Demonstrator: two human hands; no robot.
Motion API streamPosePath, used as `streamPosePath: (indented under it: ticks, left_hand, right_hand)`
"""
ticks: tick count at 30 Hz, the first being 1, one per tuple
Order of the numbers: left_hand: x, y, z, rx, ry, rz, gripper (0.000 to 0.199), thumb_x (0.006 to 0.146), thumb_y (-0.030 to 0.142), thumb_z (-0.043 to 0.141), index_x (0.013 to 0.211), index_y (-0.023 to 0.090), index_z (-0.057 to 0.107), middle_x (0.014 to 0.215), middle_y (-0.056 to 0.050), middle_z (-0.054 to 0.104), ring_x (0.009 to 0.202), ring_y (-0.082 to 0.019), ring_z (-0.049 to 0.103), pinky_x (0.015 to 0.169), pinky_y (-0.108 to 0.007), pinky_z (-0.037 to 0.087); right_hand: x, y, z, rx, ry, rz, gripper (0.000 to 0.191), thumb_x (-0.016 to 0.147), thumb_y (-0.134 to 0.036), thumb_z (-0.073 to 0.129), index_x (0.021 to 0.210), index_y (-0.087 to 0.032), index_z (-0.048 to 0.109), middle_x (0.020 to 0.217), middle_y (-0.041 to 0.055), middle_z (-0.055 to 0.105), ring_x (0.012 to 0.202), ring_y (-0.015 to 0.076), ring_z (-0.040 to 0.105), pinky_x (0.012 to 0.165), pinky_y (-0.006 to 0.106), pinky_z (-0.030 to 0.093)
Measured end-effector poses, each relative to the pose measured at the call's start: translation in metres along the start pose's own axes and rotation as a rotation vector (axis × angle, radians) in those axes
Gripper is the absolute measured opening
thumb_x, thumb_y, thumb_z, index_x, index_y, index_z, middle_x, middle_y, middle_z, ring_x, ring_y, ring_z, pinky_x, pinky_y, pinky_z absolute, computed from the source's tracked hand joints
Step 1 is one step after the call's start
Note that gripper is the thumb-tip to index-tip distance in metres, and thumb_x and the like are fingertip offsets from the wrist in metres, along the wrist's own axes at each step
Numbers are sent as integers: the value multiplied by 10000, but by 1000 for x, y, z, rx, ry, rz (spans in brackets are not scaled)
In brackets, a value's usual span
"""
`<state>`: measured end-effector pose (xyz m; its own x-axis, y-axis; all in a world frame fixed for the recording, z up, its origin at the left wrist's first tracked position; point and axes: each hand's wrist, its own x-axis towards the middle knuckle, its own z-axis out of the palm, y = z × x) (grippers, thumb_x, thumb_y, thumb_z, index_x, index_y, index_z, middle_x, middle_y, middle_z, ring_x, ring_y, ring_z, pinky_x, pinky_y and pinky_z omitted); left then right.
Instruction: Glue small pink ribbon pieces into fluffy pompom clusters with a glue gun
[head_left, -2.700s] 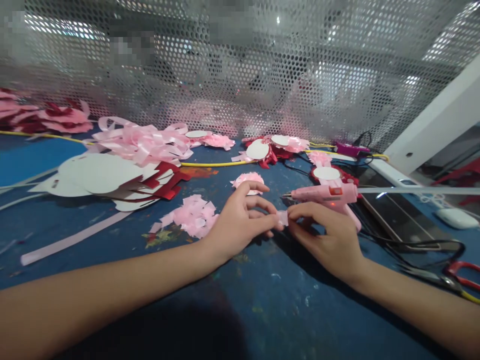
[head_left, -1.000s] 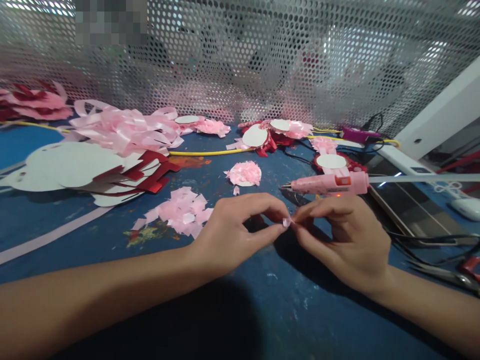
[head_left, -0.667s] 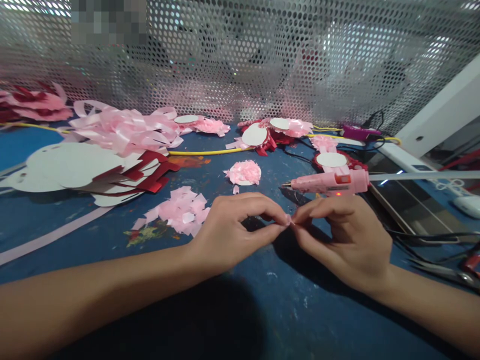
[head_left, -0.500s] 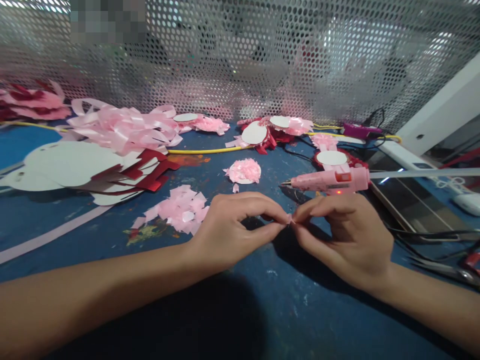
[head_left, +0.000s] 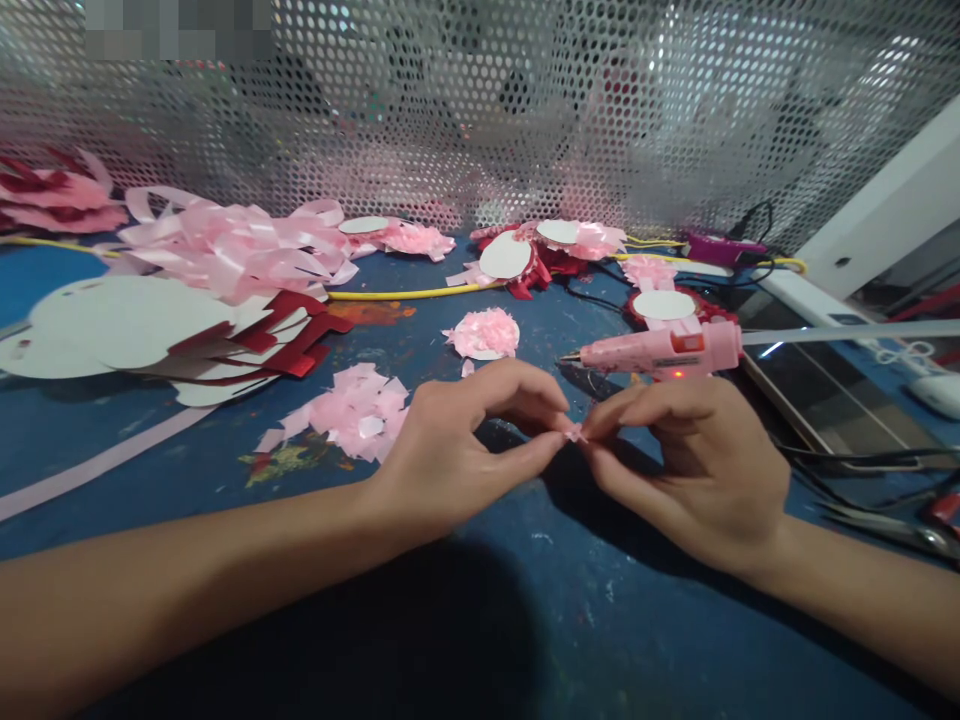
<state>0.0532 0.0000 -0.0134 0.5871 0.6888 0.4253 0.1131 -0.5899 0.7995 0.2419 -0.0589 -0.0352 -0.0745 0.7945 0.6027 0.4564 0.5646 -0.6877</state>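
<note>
Your forearms reach in over the blue counter [head_left: 600, 625], and both hands are pinched narrow. The fingertips of your left hand [head_left: 457, 450] and your right hand [head_left: 697, 480] meet at one tiny pink scrap [head_left: 574, 433], held between them above the counter; it is too small and covered to tell how it is folded. At far right lie pliers or scissors [head_left: 889, 522], partly cut off by the edge of view. Left of your left hand sits a loose pile [head_left: 356, 405] of pink pieces, with a flat ribbon strip [head_left: 112, 462] further left. Past your right hand, the pink glue gun [head_left: 660, 350] points its nozzle left, its light glowing red. Beyond your left hand lies a disc [head_left: 487, 332] covered in pink ruffles. Further off are white cutouts [head_left: 112, 325], a ribbon heap [head_left: 232, 245], a yellow cord [head_left: 420, 294] and, behind everything, the metal mesh [head_left: 450, 120].
</note>
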Motion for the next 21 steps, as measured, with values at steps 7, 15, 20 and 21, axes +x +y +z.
streamPosePath:
  ticks: [7,15,20,21]
  left_hand:
    - [-3,-2,2,5,9,-46,323,766,82,657,939,236,431,790,76,707,760,-101,710,694,-187,534]
    - [-4,0,2,299,-35,105,309,738,24,622,890,219,437,807,88,652,744,-38,672,683,-101,467]
    - [-7,3,2,501,-106,216,309,719,47,634,891,216,439,751,94,611,664,-51,629,617,-126,441]
    - [-7,3,2,536,-119,223,302,721,53,631,884,217,436,730,94,606,647,-60,623,608,-140,436]
  right_hand:
    - [2,-2,0,-91,-27,-45,295,745,-93,660,918,-276,507,806,-3,669,713,185,665,640,367,557]
    - [2,-14,5,-441,-34,-151,209,760,-128,644,795,-249,477,691,-49,655,616,122,654,546,223,497]
    - [-1,-15,7,-513,-66,-107,170,739,-132,627,794,-232,502,681,-43,656,576,120,630,519,223,457]
    - [-2,-15,7,-512,-78,-101,166,738,-134,624,799,-229,503,677,-44,650,564,117,621,513,223,447]
